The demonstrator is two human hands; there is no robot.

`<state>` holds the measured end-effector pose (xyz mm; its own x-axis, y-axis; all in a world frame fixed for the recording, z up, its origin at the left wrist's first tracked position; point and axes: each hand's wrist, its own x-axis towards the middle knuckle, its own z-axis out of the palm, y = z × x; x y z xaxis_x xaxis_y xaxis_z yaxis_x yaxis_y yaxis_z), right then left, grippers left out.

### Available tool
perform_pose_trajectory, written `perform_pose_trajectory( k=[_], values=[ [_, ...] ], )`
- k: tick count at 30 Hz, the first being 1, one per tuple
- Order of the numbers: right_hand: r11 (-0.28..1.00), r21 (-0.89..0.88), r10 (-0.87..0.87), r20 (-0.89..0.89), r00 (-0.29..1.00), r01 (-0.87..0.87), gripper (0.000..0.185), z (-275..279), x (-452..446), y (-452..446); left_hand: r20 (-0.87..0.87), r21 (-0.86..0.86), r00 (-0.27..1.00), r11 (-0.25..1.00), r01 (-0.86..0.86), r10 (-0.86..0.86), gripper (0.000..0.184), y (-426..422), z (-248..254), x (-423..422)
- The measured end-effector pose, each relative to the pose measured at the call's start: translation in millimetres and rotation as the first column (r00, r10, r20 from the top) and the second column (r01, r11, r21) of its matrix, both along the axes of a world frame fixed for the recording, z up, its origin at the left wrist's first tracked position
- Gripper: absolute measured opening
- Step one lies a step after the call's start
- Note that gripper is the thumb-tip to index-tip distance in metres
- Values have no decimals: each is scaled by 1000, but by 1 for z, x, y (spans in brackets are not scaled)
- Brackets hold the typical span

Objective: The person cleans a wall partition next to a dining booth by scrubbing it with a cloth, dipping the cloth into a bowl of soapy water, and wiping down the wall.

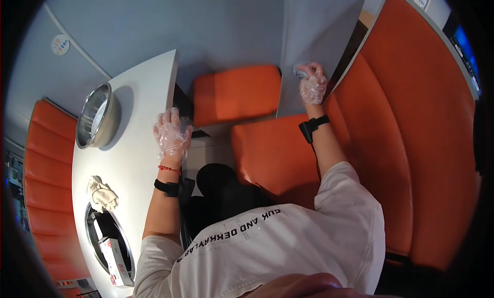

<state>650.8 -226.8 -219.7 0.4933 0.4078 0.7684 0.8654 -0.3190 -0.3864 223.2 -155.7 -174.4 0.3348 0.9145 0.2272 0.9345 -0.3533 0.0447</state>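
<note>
My left hand (172, 133), in a clear plastic glove, rests on the edge of the white table (139, 143) with its fingers stretched out and nothing in them. My right hand (313, 86), gloved the same way, is raised at the grey wall panel (309, 35). Its fingers are bent around a small bluish-white wad (300, 70), which lies at the panel; its exact kind is too small to tell. A steel bowl (105, 115) with something pale inside stands on the table. A crumpled cream cloth (103, 195) lies nearer to me.
An orange bench seat (275, 154) and a high orange backrest (411, 118) curve round my right side. Another orange seat (236, 92) stands by the wall. A round recess (128, 257) in the table holds a white box (116, 259). Across the table is another orange backrest (49, 179).
</note>
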Motion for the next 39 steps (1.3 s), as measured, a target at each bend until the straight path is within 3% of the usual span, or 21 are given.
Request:
perform_pose_trajectory(
  k=[3,6,7,10,11,12,13,14,17,20,21,22,24,26,28,29,30,31,35,38,39],
  values=[
    [998,42,56,3,998,-56,39,27,24,-1,-15,-3,1000,1000,3,-3,72,-2,1,-4],
    [963,263,-47,-75,996,65,38,166,10,-13,-17,-17,1000,1000,17,-17,72,-4,2,-4],
    [944,278,-206,79,975,177,37,184,32,-2,-30,-18,999,1000,15,-16,72,-4,1,-4],
    [920,390,-88,293,952,-35,37,213,31,1,-44,-13,999,1000,12,-12,71,-2,0,-3],
    [927,374,-115,349,930,-26,35,193,32,6,-50,-15,999,1000,10,-11,71,-1,-1,-4],
    [938,347,-88,267,960,-11,32,169,24,8,-49,-10,999,1000,10,-11,71,-1,-2,-3],
    [909,395,47,214,976,-131,30,126,37,21,-46,-6,999,1000,11,-11,71,-1,-2,-2],
    [927,346,48,272,961,-144,28,91,35,17,-44,-2,999,1000,13,-13,70,-3,-2,-1],
    [1000,-1,26,154,988,-26,27,19,20,-13,-61,15,998,1000,23,-22,67,-10,2,1],
    [990,-54,133,112,985,-128,28,16,41,-20,-39,0,998,999,44,-44,66,-13,4,-2],
    [998,7,53,208,977,-56,22,46,39,-19,-51,-8,998,999,32,-33,66,-13,6,-2],
    [988,98,-144,251,957,123,20,52,87,16,-64,-18,998,1000,23,-24,65,-13,7,-1],
    [967,220,-172,182,968,130,24,148,68,4,-94,-28,995,999,17,-19,65,-12,7,0],
    [946,314,-156,218,963,82,28,208,57,3,-118,-39,993,999,23,-27,65,-7,2,-3],
    [932,360,-69,280,958,-38,32,201,44,-1,-117,-36,993,999,30,-34,65,-4,-1,-4],
    [918,394,-101,335,937,-41,36,171,50,8,-115,-34,993,999,34,-37,64,-3,-3,-4],
    [923,379,11,138,990,-63,36,145,36,7,-115,-38,993,999,27,-32,64,-3,-3,-2],
    [927,372,-18,167,986,-46,39,117,34,5,-117,-40,993,999,20,-25,64,-2,-3,0],
    [989,115,-77,-132,988,92,41,13,26,-8,-104,38,993,997,60,-55,61,-2,-7,-5],
    [992,-122,-11,-162,987,-9,39,-15,45,-23,-123,-10,991,999,44,-44,61,-5,0,-3],
    [987,-149,-75,-121,990,57,39,4,50,-24,-121,-20,992,999,39,-41,61,-6,4,-2]
  ],
)
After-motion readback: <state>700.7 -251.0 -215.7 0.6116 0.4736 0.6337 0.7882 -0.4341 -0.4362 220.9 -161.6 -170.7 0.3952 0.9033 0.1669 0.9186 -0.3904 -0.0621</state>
